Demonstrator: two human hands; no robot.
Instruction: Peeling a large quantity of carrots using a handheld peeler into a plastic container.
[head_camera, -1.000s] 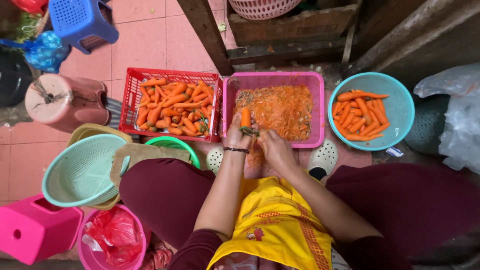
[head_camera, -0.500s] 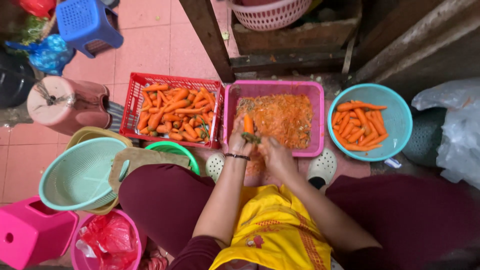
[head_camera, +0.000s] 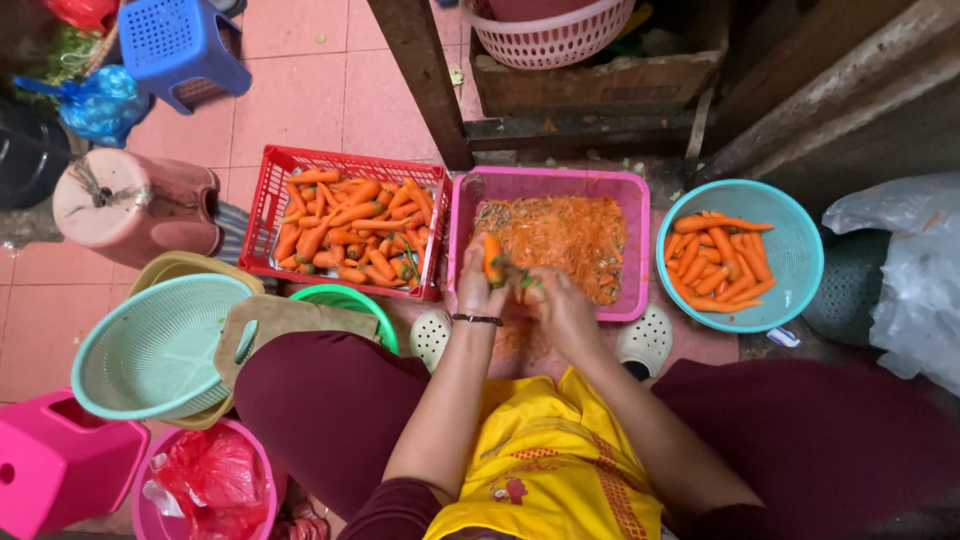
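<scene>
Gripping a carrot (head_camera: 491, 257) upright, my left hand (head_camera: 478, 290) has its fingers closed around it just above the near edge of the pink tub (head_camera: 640, 250), which is full of orange peelings. My right hand (head_camera: 556, 305) sits close beside it, fingers curled around something small; I cannot tell what it is. Left of the tub, a red crate (head_camera: 268, 215) holds unpeeled carrots; to the right, a turquoise bowl (head_camera: 800, 245) holds peeled ones. A pale green colander (head_camera: 150, 350) rests by my left knee on the tiled floor (head_camera: 300, 100).
</scene>
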